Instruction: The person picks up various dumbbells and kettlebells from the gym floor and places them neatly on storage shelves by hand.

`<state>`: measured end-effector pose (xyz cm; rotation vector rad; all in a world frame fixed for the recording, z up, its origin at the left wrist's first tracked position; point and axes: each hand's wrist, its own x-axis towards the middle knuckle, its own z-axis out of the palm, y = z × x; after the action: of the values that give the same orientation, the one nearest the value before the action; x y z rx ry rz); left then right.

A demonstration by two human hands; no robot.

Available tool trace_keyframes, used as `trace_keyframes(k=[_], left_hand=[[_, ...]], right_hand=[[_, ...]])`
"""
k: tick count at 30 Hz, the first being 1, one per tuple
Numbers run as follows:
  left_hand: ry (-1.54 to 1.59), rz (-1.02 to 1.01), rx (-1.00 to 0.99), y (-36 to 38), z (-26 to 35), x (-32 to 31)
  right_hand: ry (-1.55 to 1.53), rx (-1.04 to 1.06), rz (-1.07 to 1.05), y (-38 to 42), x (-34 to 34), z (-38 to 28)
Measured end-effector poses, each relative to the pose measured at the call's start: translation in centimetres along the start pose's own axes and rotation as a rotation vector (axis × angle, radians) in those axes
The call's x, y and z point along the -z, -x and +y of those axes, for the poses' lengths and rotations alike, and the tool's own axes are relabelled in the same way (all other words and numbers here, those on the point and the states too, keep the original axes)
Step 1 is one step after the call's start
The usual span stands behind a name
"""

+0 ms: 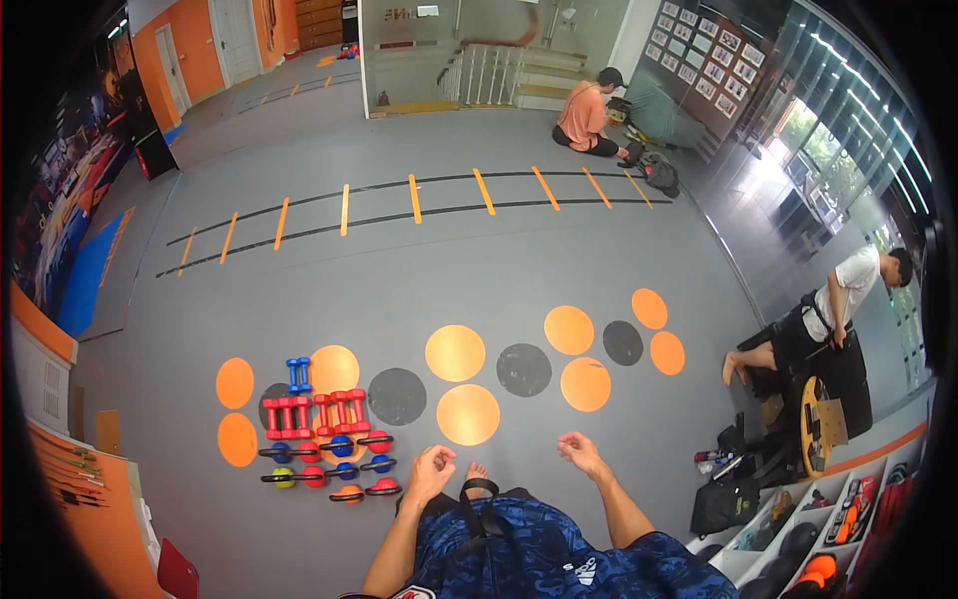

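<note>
My left hand [432, 473] is held in front of my body with its fingers loosely bent and a little apart. Nothing shows in it. To its left on the grey floor are several kettlebells [341, 446] in red, blue, yellow-green and orange. Red dumbbells [289, 417] stand in a row behind them, and a small blue dumbbell pair [299, 374] lies farther back. My right hand [583, 454] is raised on the other side, also empty, with fingers half curled. Between the hands a bare foot [478, 471] peeks out below a dark strap [481, 489].
Orange discs [467, 414] and dark grey discs [524, 370] lie across the floor. Beyond stretches an agility ladder [414, 199]. One person [584, 120] sits at the back; another [848, 299] is at the right. A black bag [725, 504] and white shelves [828, 529] are at lower right.
</note>
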<state>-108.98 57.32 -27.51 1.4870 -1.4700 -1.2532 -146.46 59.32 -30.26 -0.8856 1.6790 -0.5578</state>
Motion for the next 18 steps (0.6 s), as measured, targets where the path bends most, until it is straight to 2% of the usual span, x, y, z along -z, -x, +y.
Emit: trace_keyframes(k=[6,9,12,18], left_hand=[[0.012,0.020,0.008,-8.2,0.1,1.6],[0.100,0.035,0.047,-13.7,-0.2,2.5],[0.065,0.010,0.003,-19.7,-0.5,4.8],[0.094,0.192,0.019,-28.4,1.2,13.9]], right_hand=[[0.089,0.208,-0.190,-11.5,-5.8,-11.8],[0.221,0.428,-0.263,-16.5,-9.7,-17.6],[0.220,0.428,-0.352,-20.0,-12.8,-23.4],[0.071,0.310,-0.499,-26.7,-19.0,-31.7]])
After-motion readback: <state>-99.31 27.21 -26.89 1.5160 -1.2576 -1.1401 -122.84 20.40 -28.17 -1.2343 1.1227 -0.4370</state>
